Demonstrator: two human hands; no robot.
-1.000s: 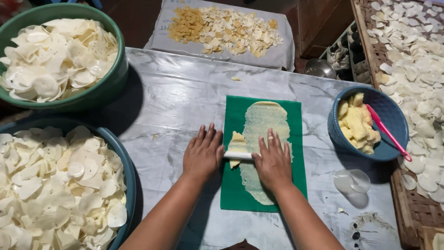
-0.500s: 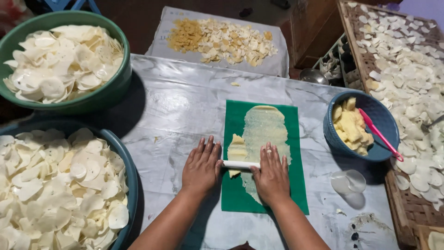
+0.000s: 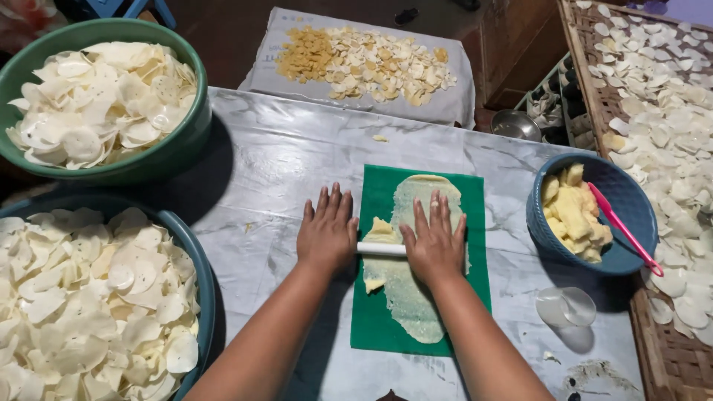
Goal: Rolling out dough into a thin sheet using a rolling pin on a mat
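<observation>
Head view shows both hands, left hand [image 3: 325,234] and right hand [image 3: 434,245], flat and open-palmed on the white roller [image 3: 381,249], now nearer on the green mat [image 3: 371,327] than a second ago, leaving the pale dough [image 3: 416,297] flattened on the worktop [image 3: 267,163].

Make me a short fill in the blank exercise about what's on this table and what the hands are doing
1. Both hands, left hand and right hand, press a white ____ over the dough.
2. The dough lies on a ____ mat.
3. A pink spoon leans in the ____ bowl on the right.

Missing words: roller; green; blue
</observation>
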